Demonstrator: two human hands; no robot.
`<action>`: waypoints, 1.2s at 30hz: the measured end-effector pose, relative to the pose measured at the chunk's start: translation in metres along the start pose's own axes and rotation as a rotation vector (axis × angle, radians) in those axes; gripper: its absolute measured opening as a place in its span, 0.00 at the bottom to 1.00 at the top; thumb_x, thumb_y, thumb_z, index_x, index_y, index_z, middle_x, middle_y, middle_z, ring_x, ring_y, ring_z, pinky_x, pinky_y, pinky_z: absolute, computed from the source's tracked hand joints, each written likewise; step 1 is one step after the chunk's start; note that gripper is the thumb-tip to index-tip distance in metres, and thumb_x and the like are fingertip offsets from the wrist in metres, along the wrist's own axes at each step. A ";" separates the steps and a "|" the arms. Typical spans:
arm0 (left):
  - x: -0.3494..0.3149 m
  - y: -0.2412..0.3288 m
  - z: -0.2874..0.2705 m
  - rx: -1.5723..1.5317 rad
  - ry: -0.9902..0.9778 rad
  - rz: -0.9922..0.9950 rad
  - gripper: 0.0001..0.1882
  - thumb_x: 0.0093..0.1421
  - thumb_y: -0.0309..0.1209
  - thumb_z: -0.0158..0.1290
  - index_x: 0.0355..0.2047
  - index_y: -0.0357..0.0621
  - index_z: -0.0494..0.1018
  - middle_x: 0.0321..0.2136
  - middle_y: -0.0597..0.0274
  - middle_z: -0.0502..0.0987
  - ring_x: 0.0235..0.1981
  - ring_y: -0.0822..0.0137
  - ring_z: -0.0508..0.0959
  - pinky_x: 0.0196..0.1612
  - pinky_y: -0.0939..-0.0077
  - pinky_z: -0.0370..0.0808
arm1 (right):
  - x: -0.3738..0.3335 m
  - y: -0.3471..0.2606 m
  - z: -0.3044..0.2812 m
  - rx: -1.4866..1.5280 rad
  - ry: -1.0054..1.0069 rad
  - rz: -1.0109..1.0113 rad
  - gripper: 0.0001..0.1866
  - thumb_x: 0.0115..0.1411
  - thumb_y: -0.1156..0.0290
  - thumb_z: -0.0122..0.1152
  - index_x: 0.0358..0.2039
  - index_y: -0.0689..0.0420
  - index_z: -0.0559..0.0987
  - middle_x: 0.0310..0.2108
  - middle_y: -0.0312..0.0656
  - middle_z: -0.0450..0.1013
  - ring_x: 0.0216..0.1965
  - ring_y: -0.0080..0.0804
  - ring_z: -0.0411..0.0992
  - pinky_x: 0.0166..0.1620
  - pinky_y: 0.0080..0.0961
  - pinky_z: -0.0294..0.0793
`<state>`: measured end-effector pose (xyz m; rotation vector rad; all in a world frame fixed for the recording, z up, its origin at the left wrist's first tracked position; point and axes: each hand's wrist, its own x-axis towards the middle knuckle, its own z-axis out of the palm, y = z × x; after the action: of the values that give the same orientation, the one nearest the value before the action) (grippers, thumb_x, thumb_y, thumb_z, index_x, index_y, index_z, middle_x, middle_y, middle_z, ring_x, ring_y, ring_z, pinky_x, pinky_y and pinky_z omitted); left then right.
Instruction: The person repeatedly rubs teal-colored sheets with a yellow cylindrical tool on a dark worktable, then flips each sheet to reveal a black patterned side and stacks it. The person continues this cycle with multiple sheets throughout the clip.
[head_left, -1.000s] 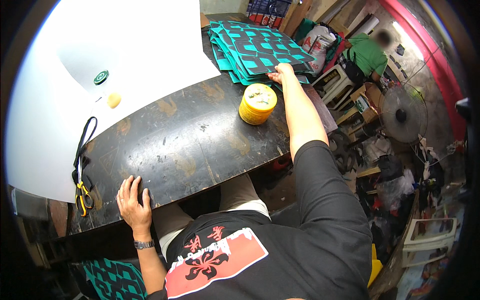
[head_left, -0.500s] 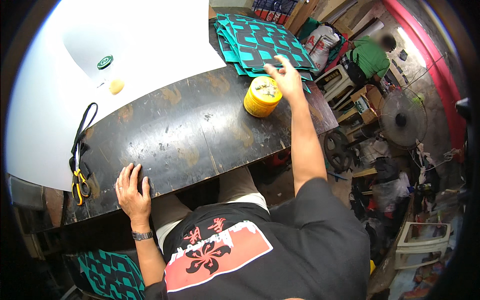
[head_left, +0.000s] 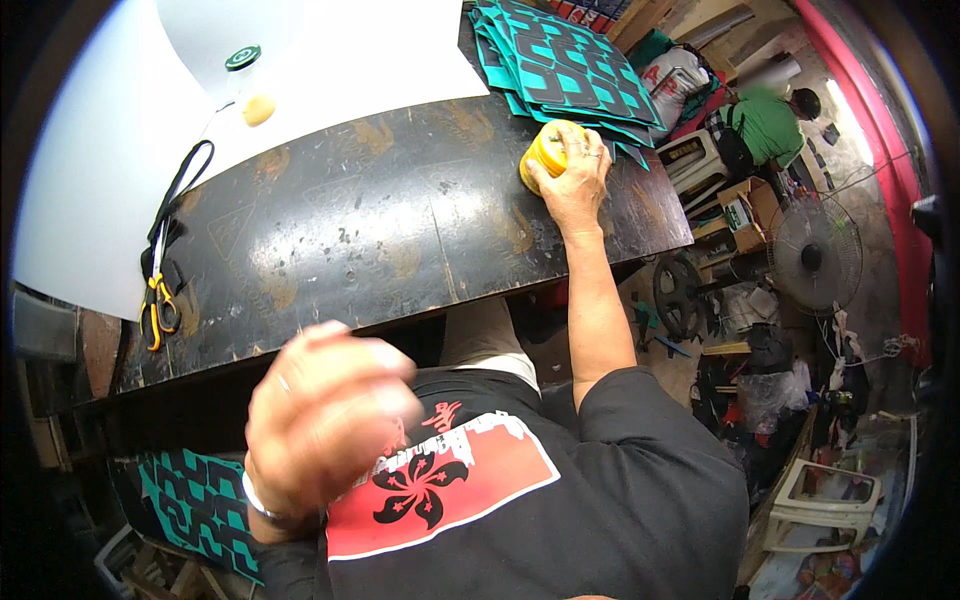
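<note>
My right hand (head_left: pixel 578 192) is closed over the top of a round yellow jar (head_left: pixel 535 172), its fingers wrapped round the lid. The jar stands on the dark, worn tabletop (head_left: pixel 370 225), just in front of a stack of teal and black patterned sheets (head_left: pixel 565 65). My left hand (head_left: pixel 325 415) is raised in front of my chest, off the table. Motion smears its fingers, so whether they grip anything does not show.
Scissors with yellow and black handles (head_left: pixel 158 310) lie by a black strap (head_left: pixel 190 170) at the table's left end. A large white sheet (head_left: pixel 350 60) covers the far left. Right of the table are a standing fan (head_left: pixel 815 255) and a person in green (head_left: pixel 765 130).
My right hand has come down onto the yellow jar and taken hold of its top. My left hand has lifted off the table edge toward my chest. The whole view has shifted slightly.
</note>
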<state>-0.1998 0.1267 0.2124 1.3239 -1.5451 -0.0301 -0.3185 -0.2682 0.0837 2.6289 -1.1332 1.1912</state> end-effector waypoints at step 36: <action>-0.526 -0.084 -0.068 0.894 0.313 -1.763 0.55 0.51 0.61 0.65 0.73 0.60 0.53 0.74 0.42 0.45 0.76 0.45 0.42 0.72 0.37 0.44 | 0.048 0.081 0.028 -0.354 -0.264 -0.177 0.51 0.50 0.29 0.66 0.66 0.50 0.70 0.62 0.56 0.66 0.64 0.53 0.63 0.63 0.45 0.66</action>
<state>-0.1811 0.5160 -0.1572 2.8055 0.3630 -0.2317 -0.3308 -0.3652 0.0765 2.5861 -1.0054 0.5634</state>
